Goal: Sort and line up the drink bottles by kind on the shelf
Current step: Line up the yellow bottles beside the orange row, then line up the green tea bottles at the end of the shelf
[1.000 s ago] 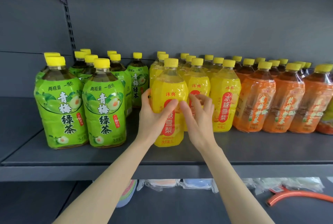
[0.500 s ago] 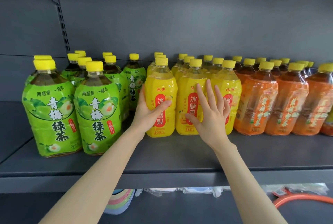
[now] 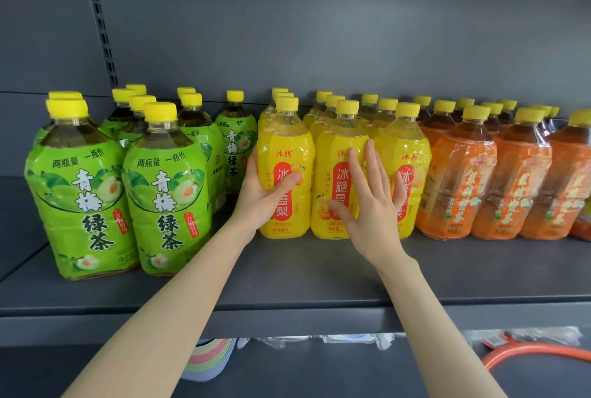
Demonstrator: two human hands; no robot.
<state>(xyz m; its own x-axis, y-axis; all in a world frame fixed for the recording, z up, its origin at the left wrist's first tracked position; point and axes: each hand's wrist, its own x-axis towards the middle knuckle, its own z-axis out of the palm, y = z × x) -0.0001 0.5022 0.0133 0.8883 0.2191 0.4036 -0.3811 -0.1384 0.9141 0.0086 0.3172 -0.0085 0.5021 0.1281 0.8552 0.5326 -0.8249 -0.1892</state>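
Bottle (image 3: 285, 141) of yellow drink in left hand (image 3: 260, 197), right hand (image 3: 372, 208) flat

The left hand (image 3: 260, 197) gripped the leftmost front yellow bottle (image 3: 284, 170), thumb across its label. Just right of it, the right hand (image 3: 372, 205) lay flat with fingers spread against the next yellow bottle (image 3: 335, 173).

Toward the back of the shelf (image 3: 319, 269), rear bottles (image 3: 369, 100) show only caps and necks. At its front, the left hand (image 3: 262, 196) covers part of the label on one yellow bottle (image 3: 284, 141); the right hand (image 3: 374, 215) masks two neighbouring labels. At the shelf's right end an orange bottle (image 3: 575, 173) is cropped. Beneath the shelf, an orange hose (image 3: 537, 349) is cut off.
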